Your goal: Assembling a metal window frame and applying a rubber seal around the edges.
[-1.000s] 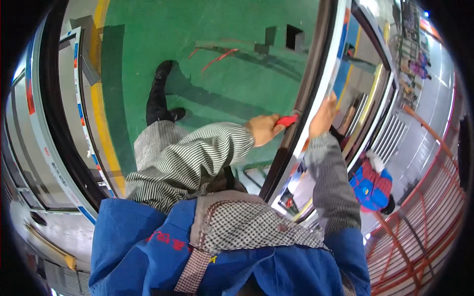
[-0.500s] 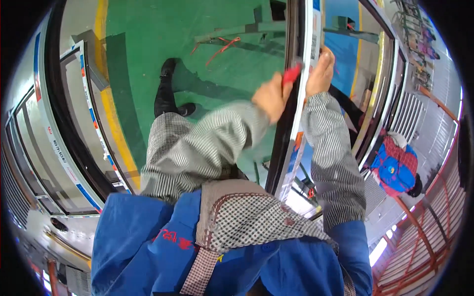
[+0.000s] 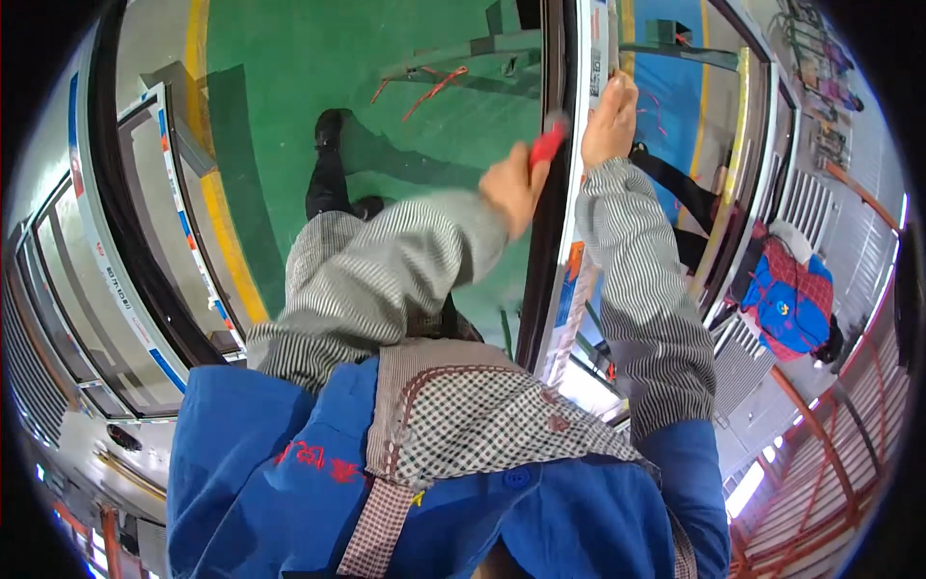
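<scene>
A small red tool [image 3: 548, 142] is gripped in my left hand [image 3: 511, 190]; blur keeps me from telling its kind. It touches or hovers just over the black strip of a long window or door frame [image 3: 547, 217], which runs upright in the head view. Fingers of my right hand [image 3: 611, 118] close on the white, film-covered edge [image 3: 581, 198] of that frame, slightly farther along than the red tool. Its thumb side is partly hidden.
Another large black-and-white frame [image 3: 125, 275] stands on the left. A dark metal stand [image 3: 482, 46] with red straps lies beyond my hands over the green floor [image 3: 260, 125]. To the right, a person in a blue apron [image 3: 793, 299] bends near more frames.
Both hands have shifted slightly left in the picture along with the frame. The red tool stays in my left hand, and my right hand keeps its hold on the frame's edge.
</scene>
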`<state>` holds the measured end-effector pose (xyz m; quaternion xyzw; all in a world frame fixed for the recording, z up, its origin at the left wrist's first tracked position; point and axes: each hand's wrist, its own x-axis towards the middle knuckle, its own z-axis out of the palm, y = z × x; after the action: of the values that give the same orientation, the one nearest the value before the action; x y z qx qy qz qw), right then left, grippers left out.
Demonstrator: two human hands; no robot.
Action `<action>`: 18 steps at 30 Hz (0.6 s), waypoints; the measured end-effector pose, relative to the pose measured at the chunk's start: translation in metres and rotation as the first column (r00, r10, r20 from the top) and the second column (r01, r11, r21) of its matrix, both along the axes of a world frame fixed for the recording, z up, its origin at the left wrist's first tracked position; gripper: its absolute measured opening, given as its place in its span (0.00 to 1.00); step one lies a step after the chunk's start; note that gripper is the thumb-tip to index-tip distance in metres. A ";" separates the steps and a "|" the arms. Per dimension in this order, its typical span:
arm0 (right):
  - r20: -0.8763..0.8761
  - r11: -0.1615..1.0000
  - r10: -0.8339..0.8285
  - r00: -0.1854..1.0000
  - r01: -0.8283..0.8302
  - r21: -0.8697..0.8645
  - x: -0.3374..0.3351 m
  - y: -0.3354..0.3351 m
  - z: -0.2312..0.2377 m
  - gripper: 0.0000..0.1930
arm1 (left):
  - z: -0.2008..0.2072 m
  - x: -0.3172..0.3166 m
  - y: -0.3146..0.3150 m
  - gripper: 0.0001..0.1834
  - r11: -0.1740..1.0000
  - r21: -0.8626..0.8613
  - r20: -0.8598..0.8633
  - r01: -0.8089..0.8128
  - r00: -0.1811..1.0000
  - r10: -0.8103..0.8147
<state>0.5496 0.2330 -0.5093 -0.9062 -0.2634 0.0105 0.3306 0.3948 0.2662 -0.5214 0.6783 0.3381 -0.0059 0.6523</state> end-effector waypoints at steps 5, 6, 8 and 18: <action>0.018 0.998 -0.058 0.998 0.058 -0.026 0.006 -0.016 0.004 0.25 | 0.004 -0.034 -0.048 0.16 0.989 0.005 -0.013 0.145 0.989 -0.145; 0.048 0.999 -0.029 0.998 0.030 -0.022 0.001 -0.013 0.003 0.25 | 0.004 -0.018 -0.026 0.16 0.994 -0.009 -0.040 0.111 0.993 -0.112; -0.041 0.998 -0.048 0.998 0.046 -0.030 -0.020 -0.002 0.010 0.26 | 0.001 -0.003 0.003 0.17 0.995 0.095 -0.033 0.027 0.999 -0.024; 0.012 0.996 -0.082 0.997 0.083 -0.034 -0.030 -0.039 0.011 0.25 | -0.006 -0.032 -0.035 0.16 0.977 0.103 -0.015 0.184 0.983 -0.184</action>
<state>0.5196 0.1937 -0.4984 -0.9219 -0.2274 -0.0036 0.3137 0.3630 0.2308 -0.5272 0.7396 0.2755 -0.0505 0.6120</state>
